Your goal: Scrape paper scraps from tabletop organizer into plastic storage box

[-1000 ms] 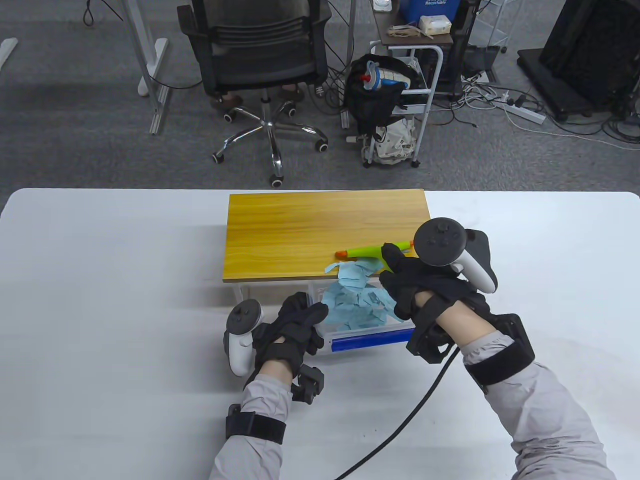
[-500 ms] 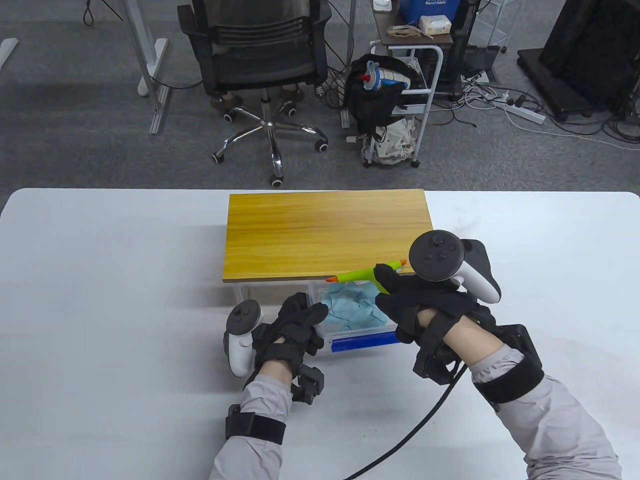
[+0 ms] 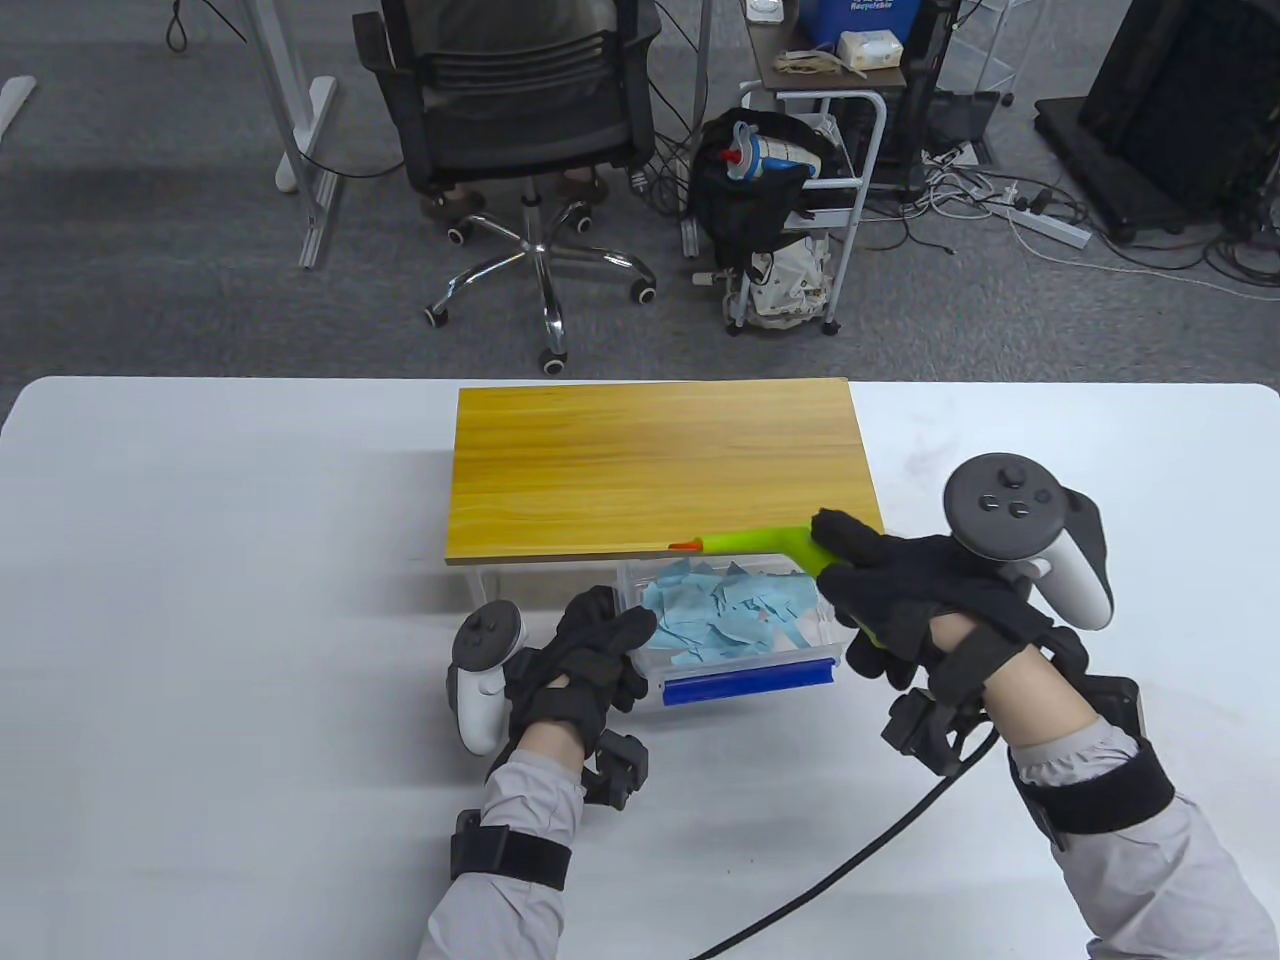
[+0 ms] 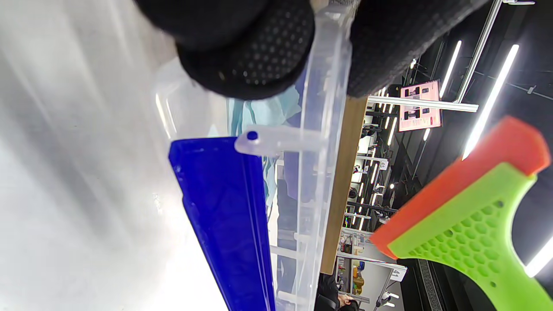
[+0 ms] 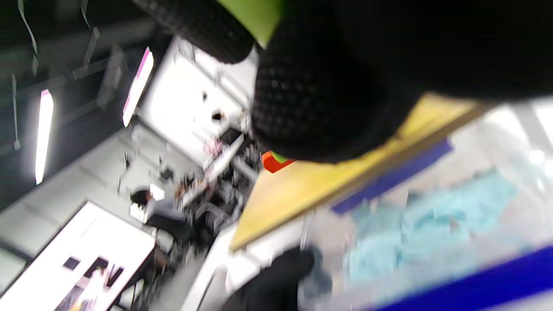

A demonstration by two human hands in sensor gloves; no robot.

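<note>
A: Where are the paper scraps [image 3: 725, 615]?

B: In the clear plastic box [image 3: 800, 668], a loose heap of pale blue pieces. The box sits on the white table [image 3: 200, 560], its far part tucked under the near edge of the wooden stand [image 3: 650, 470]. A blue latch [image 3: 748, 685] runs along its near side.

A: Any scraps on the wooden top?

B: None that I can see from above; its surface shows only wood grain.

A: And the scraper [image 3: 765, 545]?

B: Green with an orange blade. The right hand [image 3: 920, 600] has its fingers clenched around the green handle. The blade end lies along the near edge of the wooden top, above the far side of the box. Whether the blade touches the wood I cannot tell.

A: What does the left hand [image 3: 590, 655] do?

B: It grips the box at its near left corner. The left wrist view shows a fingertip [image 4: 246, 56] pressed against the outside of the clear wall and another part of the glove on the other side of the rim, so the wall is pinched between them. The scraper's orange edge [image 4: 453, 185] shows there too, apart from the box.

A: The right wrist view?

B: Blurred. Dark gloved fingers [image 5: 319, 99] over a bit of green, the yellow wood edge and the blue scraps below.
</note>
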